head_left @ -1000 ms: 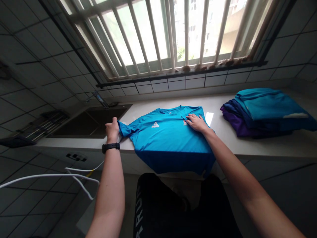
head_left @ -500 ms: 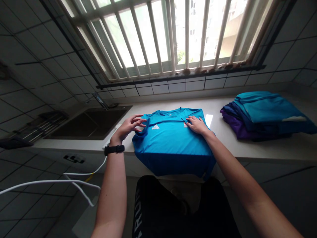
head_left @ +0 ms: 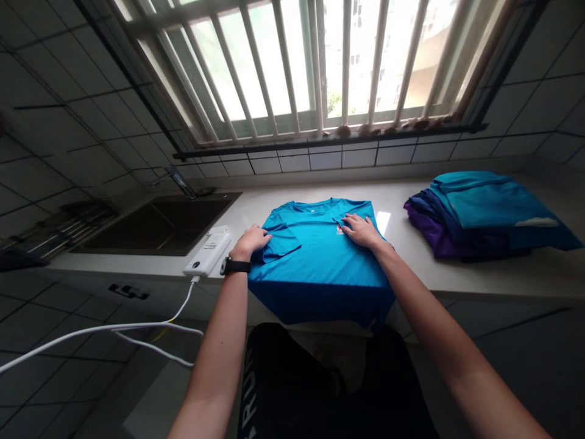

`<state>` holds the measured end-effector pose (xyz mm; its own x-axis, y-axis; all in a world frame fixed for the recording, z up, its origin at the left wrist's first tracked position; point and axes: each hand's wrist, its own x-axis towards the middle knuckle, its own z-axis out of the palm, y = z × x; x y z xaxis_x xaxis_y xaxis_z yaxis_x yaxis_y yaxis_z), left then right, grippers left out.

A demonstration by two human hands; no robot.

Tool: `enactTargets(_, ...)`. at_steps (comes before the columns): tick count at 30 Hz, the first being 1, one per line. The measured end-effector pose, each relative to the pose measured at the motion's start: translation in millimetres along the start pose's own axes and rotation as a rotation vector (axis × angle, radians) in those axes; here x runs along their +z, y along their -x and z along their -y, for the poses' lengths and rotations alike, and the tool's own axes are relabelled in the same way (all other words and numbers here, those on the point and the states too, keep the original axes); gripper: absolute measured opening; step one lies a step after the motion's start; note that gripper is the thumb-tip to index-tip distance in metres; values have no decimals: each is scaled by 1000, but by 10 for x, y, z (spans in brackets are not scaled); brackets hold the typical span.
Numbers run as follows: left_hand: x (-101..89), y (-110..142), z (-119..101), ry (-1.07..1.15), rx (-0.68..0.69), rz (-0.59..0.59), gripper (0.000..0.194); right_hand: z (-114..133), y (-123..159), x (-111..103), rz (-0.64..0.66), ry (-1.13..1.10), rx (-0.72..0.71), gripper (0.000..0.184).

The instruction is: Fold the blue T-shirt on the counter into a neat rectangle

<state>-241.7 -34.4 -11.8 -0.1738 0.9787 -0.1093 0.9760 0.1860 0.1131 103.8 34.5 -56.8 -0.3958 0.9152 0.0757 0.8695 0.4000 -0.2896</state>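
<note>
A bright blue T-shirt [head_left: 320, 262] lies spread front side up, its collar toward the window and its lower part hanging over the counter's front edge. Its left sleeve [head_left: 282, 239] is folded inward across the chest. At that folded side, my left hand [head_left: 250, 240], with a dark watch on the wrist, has its fingers bent together against the cloth; the fingertips are partly hidden. My right hand [head_left: 361, 230] rests flat on the right chest beside a small printed emblem [head_left: 339, 230], fingers stretched out and slightly apart.
A stack of folded blue and purple clothes [head_left: 484, 213] sits on the white counter [head_left: 393, 189] at right. To the left are a dark sink [head_left: 150, 225] with a faucet [head_left: 181, 182] and a white power bank [head_left: 208, 253] with a cable [head_left: 183, 302]. A barred window is behind.
My left hand has moved right and down onto the shirt's side. The sleeve has come over onto the chest, covering the white logo. My right hand has stayed on the shirt.
</note>
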Motion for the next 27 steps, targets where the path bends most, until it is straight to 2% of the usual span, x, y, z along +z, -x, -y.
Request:
enactTargets(4, -19, -36, -79, -116, -177, -89, 51, 6, 3, -4, 4, -3, 11, 51)
enactTargets(5, -31, -40, -89, -126, -163, -139, 51, 3, 2, 0, 3, -2, 11, 51)
enactTargets(7, -58, -53, -102, -91, -8, -196, 48, -4, -3, 6, 1, 2, 1, 51)
enactTargets(8, -71, -63, -112, -44, 92, -172, 46, -7, -5, 8, 1, 4, -5, 51)
enactTargets(10, -88, -88, -147, 52, 224, -29, 47, -9, -7, 5, 2, 5, -11, 51)
enactTargets(12, -86, -115, -205, 82, 237, 107, 46, -7, -6, -1, 2, 5, -9, 51)
enactTargets(15, -59, -153, -291, 61, 228, 136, 39, -5, -2, -5, 5, 4, -5, 51)
enactTargets(22, 27, -286, -374, -41, 153, 43, 30, 2, 2, -3, -1, 3, -8, 51)
enactTargets(25, 53, -327, -466, -22, 48, -100, 33, 17, 11, -19, 10, -3, 4, 52)
enactTargets(27, 48, -326, -521, 67, -22, -158, 37, 24, 17, -27, 13, -5, 7, 51)
